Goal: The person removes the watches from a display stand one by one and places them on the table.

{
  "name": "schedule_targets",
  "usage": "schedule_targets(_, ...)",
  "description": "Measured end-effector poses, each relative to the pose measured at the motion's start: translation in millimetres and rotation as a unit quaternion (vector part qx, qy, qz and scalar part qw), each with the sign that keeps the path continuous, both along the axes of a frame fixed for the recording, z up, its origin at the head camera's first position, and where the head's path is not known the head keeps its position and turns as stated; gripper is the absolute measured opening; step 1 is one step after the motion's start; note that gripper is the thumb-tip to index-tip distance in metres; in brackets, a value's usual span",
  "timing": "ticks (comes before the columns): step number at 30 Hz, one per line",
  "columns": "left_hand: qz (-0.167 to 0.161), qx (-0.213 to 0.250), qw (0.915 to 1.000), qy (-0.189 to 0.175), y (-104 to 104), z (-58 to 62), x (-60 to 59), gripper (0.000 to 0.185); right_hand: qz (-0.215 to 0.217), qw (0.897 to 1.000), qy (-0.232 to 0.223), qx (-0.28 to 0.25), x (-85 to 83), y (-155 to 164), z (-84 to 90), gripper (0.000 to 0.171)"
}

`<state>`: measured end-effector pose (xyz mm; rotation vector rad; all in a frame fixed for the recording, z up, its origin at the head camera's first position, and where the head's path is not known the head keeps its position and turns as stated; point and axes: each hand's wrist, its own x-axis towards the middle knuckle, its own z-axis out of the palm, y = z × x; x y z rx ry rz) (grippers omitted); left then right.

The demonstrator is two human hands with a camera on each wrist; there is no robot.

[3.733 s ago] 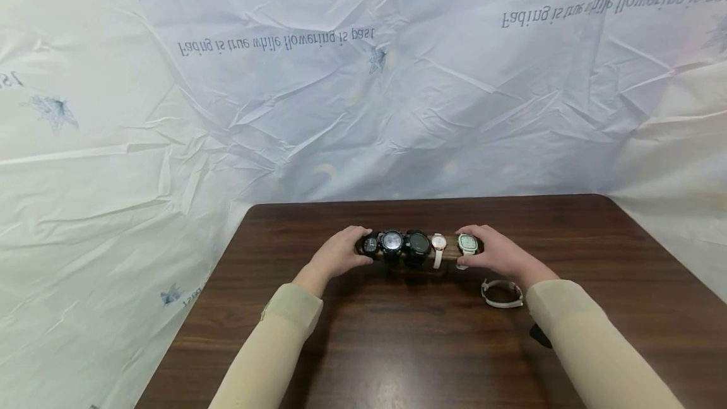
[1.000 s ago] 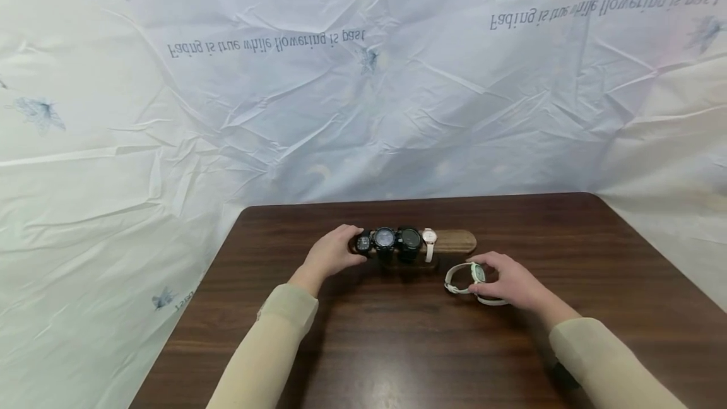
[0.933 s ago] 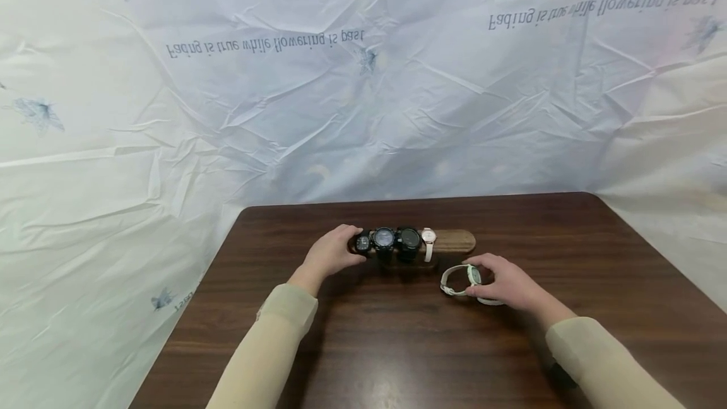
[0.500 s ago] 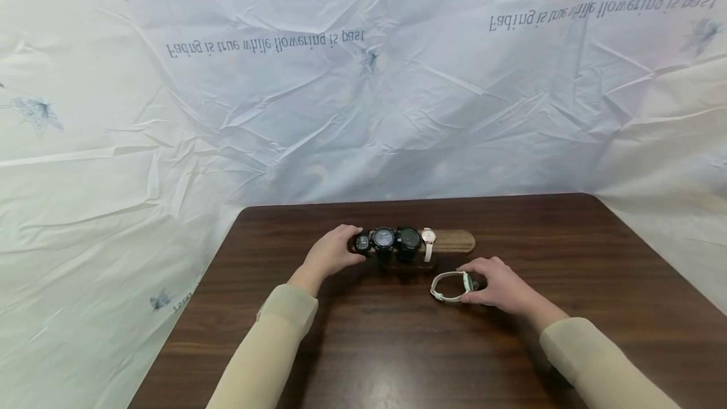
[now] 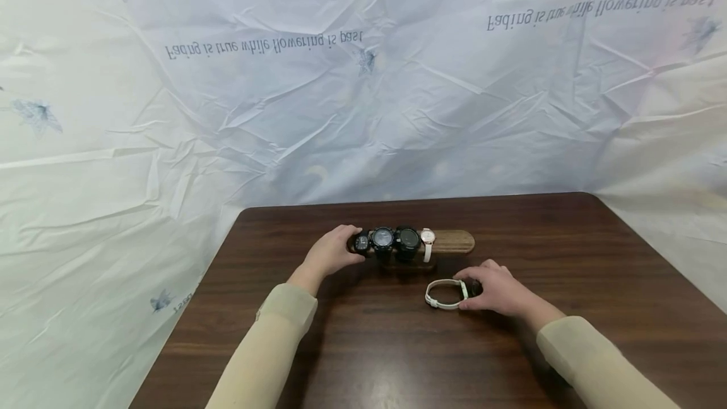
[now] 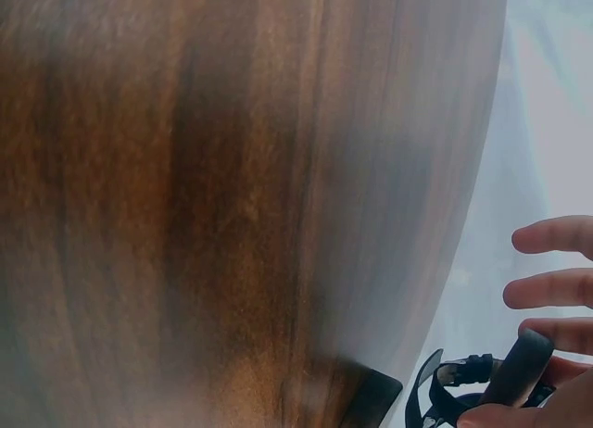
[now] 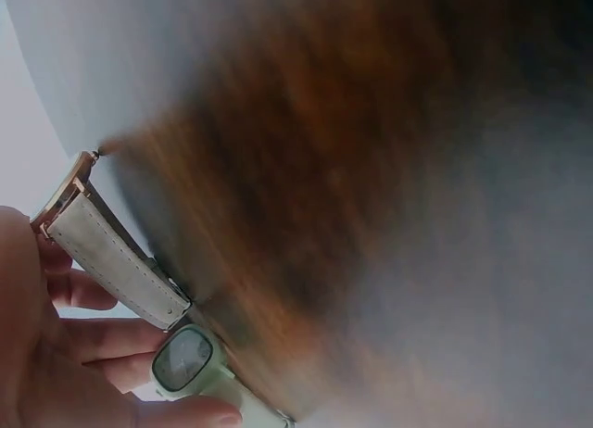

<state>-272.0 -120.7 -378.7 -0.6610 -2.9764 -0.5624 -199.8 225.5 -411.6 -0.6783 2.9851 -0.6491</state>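
Observation:
A wooden watch stand [image 5: 451, 241] lies across the far middle of the dark table [image 5: 397, 346]. It carries three black watches [image 5: 396, 240] and a white-strapped watch [image 5: 427, 243]; its right end is bare. My left hand [image 5: 331, 252] grips the stand's left end at the leftmost black watch [image 6: 468, 391]. My right hand [image 5: 493, 288] pinches a pale green watch [image 5: 444, 293], which rests on the table in front of the stand. In the right wrist view the green watch face [image 7: 183, 358] sits by my thumb. A beige-strapped watch [image 7: 113, 254] lies against that hand.
A crumpled white sheet with printed text and butterflies [image 5: 363, 93] hangs behind the table and drapes down both sides. The table's far edge [image 5: 420, 199] runs close behind the stand. Bare wood stretches between my forearms.
My right hand drew the green watch off the stand's right end, brought it down to the table and slid it leftward. The left hand stayed on the stand's left end.

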Motion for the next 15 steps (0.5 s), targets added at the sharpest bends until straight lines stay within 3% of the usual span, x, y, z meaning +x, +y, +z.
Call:
schedule_targets(9, -0.001, 0.002, 1.0, 0.006, -1.9, 0.3, 1.4, 0.061, 0.011, 1.0, 0.005, 0.005, -0.7, -1.7, 0.5, 0.051)
schedule_targets(15, -0.005, -0.029, 0.9995, 0.011, 0.1, 5.3, 2.3, 0.059, 0.007, 1.0, 0.001, -0.019, 0.3, -1.2, 2.3, 0.049)
